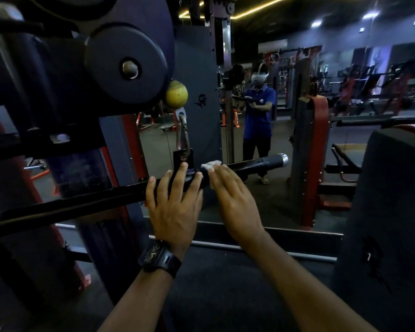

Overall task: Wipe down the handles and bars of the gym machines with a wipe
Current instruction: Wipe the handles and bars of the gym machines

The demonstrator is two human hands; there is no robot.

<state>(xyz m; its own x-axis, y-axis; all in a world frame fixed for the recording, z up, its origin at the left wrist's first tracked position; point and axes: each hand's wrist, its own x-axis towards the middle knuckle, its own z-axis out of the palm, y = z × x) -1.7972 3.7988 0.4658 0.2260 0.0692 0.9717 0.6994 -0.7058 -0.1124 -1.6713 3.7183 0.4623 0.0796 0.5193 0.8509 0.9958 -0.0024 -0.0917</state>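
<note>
A long black pull-down bar [249,165] hangs from a carabiner [183,137] under a yellow ball stopper [176,94] and runs from lower left to a silver end cap at the right. My left hand [175,202] lies over the bar's middle, just under the hanging bracket, with its fingers draped across the bar. My right hand [235,200] sits right beside it, its fingers over a white wipe [210,164] on top of the bar. Whether the fingers curl under the bar is hidden.
The cable machine's pulley wheel [127,65] and red-and-grey frame [120,168] fill the left. A mirror [261,111] straight ahead reflects me and other machines. A dark padded block [391,212] stands at the right, a red upright [319,149] beyond it.
</note>
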